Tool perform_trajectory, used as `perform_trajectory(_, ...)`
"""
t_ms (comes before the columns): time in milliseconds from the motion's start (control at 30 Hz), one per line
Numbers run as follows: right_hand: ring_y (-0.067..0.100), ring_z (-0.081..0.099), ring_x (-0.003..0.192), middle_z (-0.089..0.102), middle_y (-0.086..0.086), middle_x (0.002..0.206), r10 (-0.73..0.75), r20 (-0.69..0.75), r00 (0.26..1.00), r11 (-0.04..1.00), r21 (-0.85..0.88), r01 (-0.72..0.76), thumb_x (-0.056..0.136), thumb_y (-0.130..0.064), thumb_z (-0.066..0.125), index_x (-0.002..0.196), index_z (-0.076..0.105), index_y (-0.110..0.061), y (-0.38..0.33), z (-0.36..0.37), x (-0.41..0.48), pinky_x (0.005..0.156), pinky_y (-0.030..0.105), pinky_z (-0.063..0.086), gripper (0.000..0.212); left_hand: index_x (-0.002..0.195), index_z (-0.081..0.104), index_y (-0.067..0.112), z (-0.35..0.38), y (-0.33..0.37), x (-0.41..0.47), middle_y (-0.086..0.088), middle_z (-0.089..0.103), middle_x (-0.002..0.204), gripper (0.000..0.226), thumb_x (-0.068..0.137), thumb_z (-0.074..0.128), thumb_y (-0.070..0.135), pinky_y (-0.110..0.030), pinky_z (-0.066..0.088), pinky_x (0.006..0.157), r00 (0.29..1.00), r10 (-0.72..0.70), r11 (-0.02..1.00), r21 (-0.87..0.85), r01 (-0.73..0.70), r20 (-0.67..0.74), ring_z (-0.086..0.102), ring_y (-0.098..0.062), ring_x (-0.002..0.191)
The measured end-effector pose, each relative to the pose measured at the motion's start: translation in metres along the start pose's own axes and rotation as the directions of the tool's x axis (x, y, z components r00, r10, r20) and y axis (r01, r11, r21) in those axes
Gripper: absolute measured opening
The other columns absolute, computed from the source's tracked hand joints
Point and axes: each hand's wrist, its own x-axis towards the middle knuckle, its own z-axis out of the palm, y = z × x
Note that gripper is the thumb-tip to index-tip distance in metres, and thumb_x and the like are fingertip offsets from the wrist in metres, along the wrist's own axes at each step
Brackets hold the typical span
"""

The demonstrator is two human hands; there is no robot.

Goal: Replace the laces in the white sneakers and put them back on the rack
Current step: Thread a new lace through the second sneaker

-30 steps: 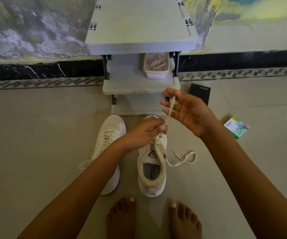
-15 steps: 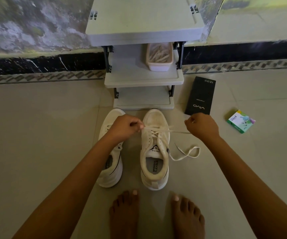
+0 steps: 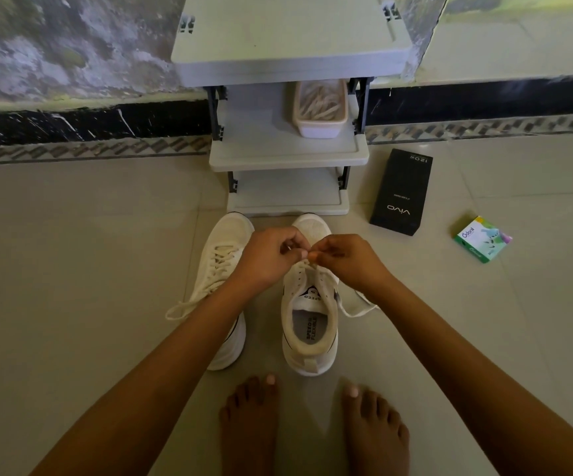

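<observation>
Two white sneakers stand side by side on the floor, toes toward the grey shoe rack (image 3: 288, 156). The left sneaker (image 3: 223, 269) is fully laced, and a loose lace end trails off to its left. Over the eyelets of the right sneaker (image 3: 309, 324) my left hand (image 3: 268, 255) and my right hand (image 3: 343, 261) meet fingertip to fingertip, each pinching the cream lace (image 3: 307, 266). A slack loop of that lace (image 3: 360, 309) lies on the floor to the shoe's right.
A white tub of spare laces (image 3: 319, 108) sits on the rack's middle shelf. A black phone box (image 3: 402, 192) and a small green box (image 3: 482, 239) lie on the tiles right of the rack. My bare feet (image 3: 309, 427) are just behind the sneakers.
My hands had pulled the lace taut sideways across the right sneaker; now they have come together over its eyelets, and my right hand has moved left to meet the left.
</observation>
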Motion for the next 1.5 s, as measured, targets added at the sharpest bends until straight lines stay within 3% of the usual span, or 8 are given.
perform_trajectory(167,-0.001,0.055,0.073,0.062,-0.009,0.084,-0.035,-0.044,0.998,0.996,-0.081,0.031,0.086,-0.025,0.066,0.092,0.07,-0.018,0.007,0.004,-0.001,0.072,0.017,0.043,0.01,0.093,0.064,0.024,0.001,-0.007,-0.002,0.018,0.058,0.08,0.016,0.08,0.072,0.022,-0.014,0.041,0.066,0.995,-0.087,0.995,-0.05,0.089,0.039,0.054,0.0,0.076)
perform_trajectory(333,0.007,0.056,0.077,0.065,-0.003,0.092,0.003,-0.037,0.999,0.981,-0.193,-0.01,0.086,-0.021,0.065,0.099,0.071,-0.015,0.017,0.01,-0.005,0.067,0.014,0.043,0.016,0.12,0.048,0.021,0.005,-0.018,-0.01,0.01,0.047,0.1,0.06,0.071,0.078,0.04,-0.017,0.04,0.065,0.892,-0.274,0.959,0.175,0.224,0.359,0.049,-0.006,0.088)
perform_trajectory(467,0.019,0.061,0.086,0.069,0.005,0.097,-0.002,-0.073,0.997,0.969,-0.248,-0.016,0.087,-0.021,0.062,0.102,0.071,-0.012,0.017,0.024,-0.009,0.076,0.029,0.049,0.019,0.116,0.057,0.018,0.003,-0.022,-0.013,-0.004,0.061,0.105,0.04,0.079,0.072,0.02,-0.03,0.053,0.079,0.897,-0.295,0.952,0.025,0.304,0.329,0.059,-0.015,0.088)
perform_trajectory(600,0.021,0.062,0.085,0.069,0.005,0.095,0.003,-0.081,0.997,0.946,-0.322,-0.029,0.089,-0.023,0.057,0.1,0.071,-0.014,0.013,0.032,-0.008,0.075,0.032,0.052,0.02,0.118,0.06,0.014,-0.01,-0.027,-0.016,-0.008,0.064,0.109,0.034,0.085,0.062,0.005,-0.027,0.054,0.081,0.833,-0.347,0.858,-0.212,0.467,0.431,0.063,-0.02,0.097)
perform_trajectory(867,0.019,0.062,0.081,0.068,0.003,0.09,0.046,-0.151,0.987,0.926,-0.363,-0.099,0.09,-0.027,0.056,0.094,0.071,-0.016,0.008,0.039,-0.007,0.067,0.029,0.048,0.019,0.118,0.06,0.012,-0.009,-0.032,-0.019,-0.006,0.066,0.105,0.035,0.086,0.06,-0.001,-0.016,0.053,0.063,0.809,-0.352,0.753,-0.371,0.544,0.471,0.065,-0.01,0.085)
perform_trajectory(1100,0.021,0.062,0.081,0.069,0.006,0.087,0.063,-0.162,0.985,0.919,-0.376,-0.121,0.087,-0.02,0.056,0.092,0.071,-0.013,0.006,0.043,-0.007,0.067,0.03,0.048,0.017,0.104,0.066,0.019,0.0,-0.036,-0.016,-0.004,0.068,0.099,0.018,0.09,0.059,0.028,-0.019,0.053,0.068,0.85,-0.321,0.805,-0.352,0.477,0.418,0.065,-0.016,0.09)
perform_trajectory(1267,0.019,0.063,0.089,0.069,0.004,0.097,0.059,-0.182,0.982,0.91,-0.393,-0.128,0.087,-0.019,0.058,0.112,0.063,-0.017,0.007,0.042,-0.009,0.068,0.026,0.046,0.026,0.091,0.067,0.008,0.027,-0.038,-0.016,-0.007,0.065,0.086,0.007,0.088,0.063,0.012,-0.034,0.054,0.073,0.974,-0.217,0.956,-0.19,0.226,0.065,0.062,-0.021,0.081)
perform_trajectory(1500,0.016,0.061,0.076,0.068,0.003,0.096,-0.01,-0.177,0.984,0.936,-0.348,-0.053,0.088,-0.013,0.058,0.123,0.04,-0.019,0.011,0.047,-0.011,0.048,0.011,0.03,0.041,0.089,0.067,0.009,0.034,-0.041,-0.017,-0.005,0.068,0.088,0.009,0.09,0.059,0.013,-0.032,0.05,0.079,0.998,-0.052,0.998,0.015,0.053,-0.045,0.062,-0.019,0.082)
